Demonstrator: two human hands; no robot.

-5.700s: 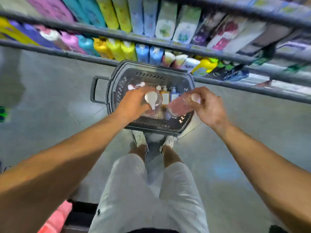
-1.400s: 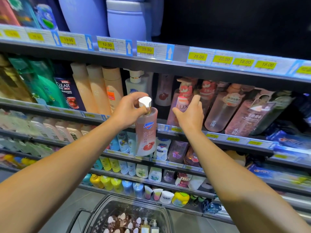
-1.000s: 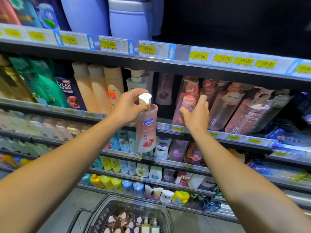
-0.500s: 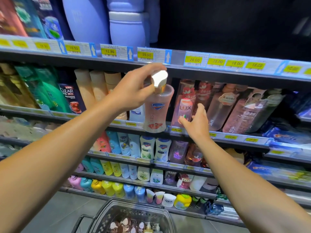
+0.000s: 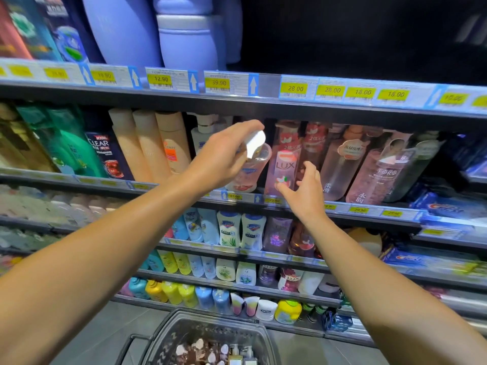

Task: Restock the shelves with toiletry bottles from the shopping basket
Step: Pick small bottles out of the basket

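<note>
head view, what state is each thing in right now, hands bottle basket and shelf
left hand: grips the pink bottle by its pump top
pink bottle: tilted, held at the shelf front
right hand: fingers spread, holding nothing
LUX bottle: upright on the shelf
basket: on the floor, bottles inside

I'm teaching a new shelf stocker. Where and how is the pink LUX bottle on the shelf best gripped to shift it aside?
Probably round the narrower upper body of the LUX bottle, coming from the open front. It stands upright with bottles close on both sides, so only its front is free. The right hand is open in front of its base.
</note>
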